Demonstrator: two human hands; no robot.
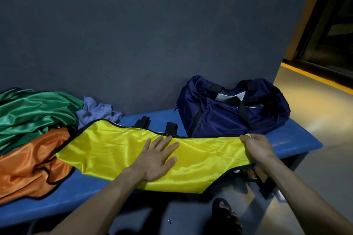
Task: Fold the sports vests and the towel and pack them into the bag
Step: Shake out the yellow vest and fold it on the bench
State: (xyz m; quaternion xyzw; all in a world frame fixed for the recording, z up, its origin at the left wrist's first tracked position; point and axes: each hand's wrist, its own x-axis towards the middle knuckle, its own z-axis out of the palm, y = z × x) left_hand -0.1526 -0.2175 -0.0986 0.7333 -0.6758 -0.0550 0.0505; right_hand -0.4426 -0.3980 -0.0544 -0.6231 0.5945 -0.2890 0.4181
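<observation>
A yellow sports vest (114,149) with black trim lies spread lengthwise on the blue bench (298,139). My left hand (156,160) presses flat on its middle, fingers straight. My right hand (257,146) grips the vest's right end, fingers curled over the edge. An orange vest (28,166) lies crumpled at the left, a green vest (32,112) heaped behind it. A crumpled lilac towel (97,110) sits against the wall. The navy duffel bag (229,112) stands open at the bench's right end, just behind the yellow vest.
A dark grey wall runs directly behind the bench. My sandalled foot (226,213) is on the floor below the bench's front edge. To the right the floor runs to a yellow-edged step (315,77) and a dark doorway.
</observation>
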